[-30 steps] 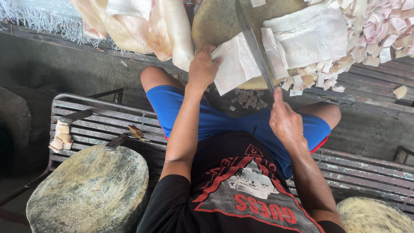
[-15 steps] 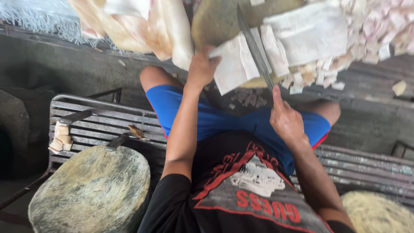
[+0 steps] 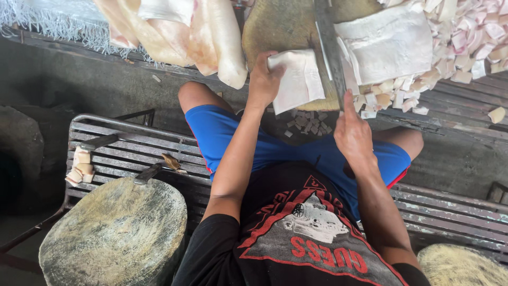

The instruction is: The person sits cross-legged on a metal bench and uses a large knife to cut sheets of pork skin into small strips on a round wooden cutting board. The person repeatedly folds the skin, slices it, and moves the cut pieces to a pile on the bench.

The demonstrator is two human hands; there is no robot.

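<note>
Fat slab (image 3: 299, 79) sits on round chopping block (image 3: 280, 26), hanging over its near edge, partly cut. L hand (image 3: 263, 79) fingers clamped on slab's left edge, R hand (image 3: 352, 132) fingers closed round cleaver (image 3: 329, 47) handle, blade down along slab's right side. Bigger slab (image 3: 389, 45) lies just right of blade, uncut. Heap of diced cubes (image 3: 465, 42) far right = done work, lots. Uncut pieces (image 3: 174, 32) piled left; judging approx halfway, maybe less
</note>
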